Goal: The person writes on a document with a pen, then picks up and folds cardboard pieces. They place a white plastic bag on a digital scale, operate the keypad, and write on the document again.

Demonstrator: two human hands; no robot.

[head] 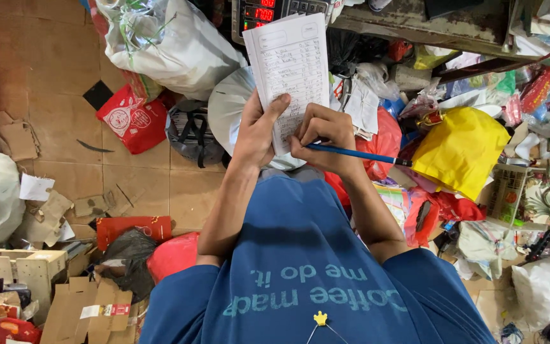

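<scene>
Far left of the floor point(65, 83): a red bag point(132, 121) and flattened cardboard scraps point(81, 299) are lying on the tiles, with a large white sack point(173, 41) standing above them toward the top edge. Centre: the left hand point(256, 130) is gripping a lined paper notepad point(291, 70), fingers closed behind its lower left corner and the thumb pressing across the front, holding it upright in the air above the floor, not resting on anything. The pad is sitting just below a weighing scale display point(268, 11) at the top edge. Just right of it, the right hand point(323, 137) is clamped around a blue pencil point(358, 153), its tip touching the lower part of the page, the shaft running out to the right. Further right: a yellow bag point(463, 150) is lying among mixed plastic wrappers, near the pencil's far end but apart from it. Risk, as a judgement: the pad is unsupported behind, so writing pressure could be bending or tilting the page and smearing the entry; a slackening thumb could let the pad be dropping into the clutter below; the pencil's tail could be catching on the piled bags at right.
</scene>
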